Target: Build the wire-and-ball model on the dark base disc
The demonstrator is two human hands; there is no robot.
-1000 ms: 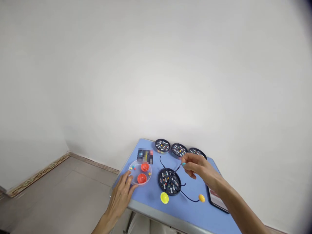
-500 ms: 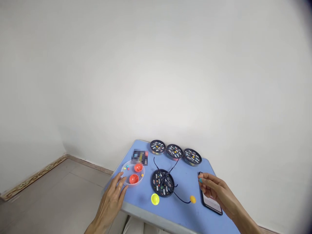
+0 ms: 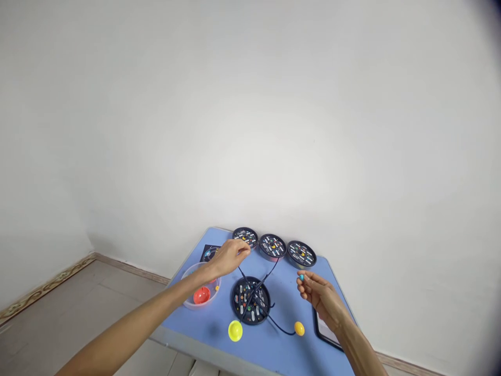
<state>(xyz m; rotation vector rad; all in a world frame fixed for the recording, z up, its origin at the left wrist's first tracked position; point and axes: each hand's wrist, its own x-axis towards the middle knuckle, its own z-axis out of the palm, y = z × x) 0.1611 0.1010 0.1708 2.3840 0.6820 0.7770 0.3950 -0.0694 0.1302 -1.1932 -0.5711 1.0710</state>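
My right hand [image 3: 319, 292] pinches a small blue ball [image 3: 301, 277] between thumb and fingertips, above the table's right side. My left hand [image 3: 230, 256] reaches over the clear plastic tub [image 3: 188, 302], its fingers drawn together near the upper left black rod. Whether anything is between those fingertips is hidden. Between the hands stands a round black base [image 3: 261, 312] with printed labels and several curved black rods [image 3: 270, 271] rising from it. A yellow cup-like half ball [image 3: 235, 330] sits near one rod's end, and an orange ball [image 3: 299, 328] tips another.
Inside the tub lie a red half ball [image 3: 202, 295] and a small orange bead [image 3: 217, 288]. Three round black-lidded containers [image 3: 273, 245] line the wall side of the blue table [image 3: 211, 324]. A dark printed card [image 3: 207, 252] is partly behind my left hand. A phone [image 3: 326, 333] lies under my right forearm.
My left hand has moved up and right from beside the tub to the rods, and its fingers have closed. My right hand has shifted slightly left with the blue ball. The view has shifted slightly.
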